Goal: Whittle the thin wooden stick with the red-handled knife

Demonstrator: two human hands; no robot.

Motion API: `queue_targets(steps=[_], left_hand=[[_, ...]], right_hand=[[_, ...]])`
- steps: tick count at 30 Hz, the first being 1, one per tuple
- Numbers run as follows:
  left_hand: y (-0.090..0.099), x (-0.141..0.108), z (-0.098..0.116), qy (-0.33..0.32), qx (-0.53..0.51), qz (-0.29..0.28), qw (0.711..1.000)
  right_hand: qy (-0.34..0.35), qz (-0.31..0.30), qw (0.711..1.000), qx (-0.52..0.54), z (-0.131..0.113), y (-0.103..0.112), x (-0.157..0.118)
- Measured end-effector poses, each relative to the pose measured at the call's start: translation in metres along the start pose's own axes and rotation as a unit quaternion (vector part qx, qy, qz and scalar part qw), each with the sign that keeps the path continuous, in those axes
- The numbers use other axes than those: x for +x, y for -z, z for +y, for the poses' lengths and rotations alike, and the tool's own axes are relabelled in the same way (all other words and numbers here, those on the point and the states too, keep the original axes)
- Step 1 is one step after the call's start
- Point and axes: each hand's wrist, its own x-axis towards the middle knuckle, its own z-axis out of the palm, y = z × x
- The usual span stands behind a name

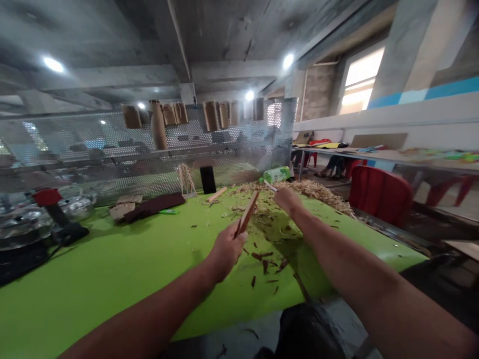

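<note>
Paring a brown strip: notes on the stroke

Landmark: green bottle (277, 174), lying on its side at the far part of the green table (149, 259).

Observed from beside the bench. Left hand (228, 247), nearer the person than the bottle and to its left: fingers closed round the lower end of the brown strip (249, 212), whose free end slants up and away. Right hand (287, 200), just on the person's side of the bottle: closed round a slim pale tool (270, 186), tip towards the bottle's cap. Tool blurred; I take it for a knife. Tip and strip are apart.

Dark chips (256, 256) lie nearer the person than the bottle; pale shavings (318, 192) are heaped to its right.

Assessment: step in hand looks like shaving the strip. For a good cut, the left fingers should sit wholly behind the edge's starting point. Lay the blade nearly flat, push outward, bottle-wards, along the grain, taking thin curls; a steep angle would probably dig in. Firm grip at the base should limit twisting. Rotate the strip between strokes for evenness. Moving the bottle out of the follow-through seems prudent.
</note>
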Motion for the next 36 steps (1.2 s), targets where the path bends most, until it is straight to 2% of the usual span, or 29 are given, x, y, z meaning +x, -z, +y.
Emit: queue_targets(steps=[2, 4, 6, 9, 13, 19, 25, 30, 36], left_hand=[[0.002, 0.006, 0.0, 0.015, -0.014, 0.001, 1.0], [0.007, 0.015, 0.0, 0.018, -0.03, 0.01, 0.999], [0.013, 0.023, 0.0, 0.014, -0.051, 0.012, 0.999], [0.018, 0.031, -0.001, 0.006, -0.087, 0.028, 0.996], [0.024, 0.036, -0.003, 0.006, -0.107, 0.063, 0.992], [0.026, 0.04, -0.006, -0.006, -0.098, 0.042, 0.994], [0.022, 0.036, -0.004, -0.004, -0.078, 0.042, 0.996], [0.015, 0.029, 0.007, 0.03, -0.032, 0.061, 0.997], [0.014, 0.034, 0.005, 0.017, -0.034, 0.054, 0.998]], right_hand=[[-0.043, 0.013, 0.999, 0.016, 0.007, 0.0, 0.003], [-0.052, 0.03, 0.997, 0.047, -0.007, -0.004, -0.002], [-0.012, 0.043, 0.997, 0.068, -0.032, -0.011, -0.013], [0.085, 0.049, 0.993, 0.066, -0.067, -0.019, -0.033], [0.178, 0.044, 0.982, 0.046, -0.087, -0.021, -0.056], [0.205, 0.011, 0.979, 0.003, -0.096, -0.017, -0.07], [0.216, 0.012, 0.976, -0.017, -0.098, -0.018, -0.07], [0.215, 0.029, 0.975, -0.036, -0.094, -0.019, -0.067], [0.22, 0.077, 0.972, -0.027, -0.089, -0.021, -0.062]])
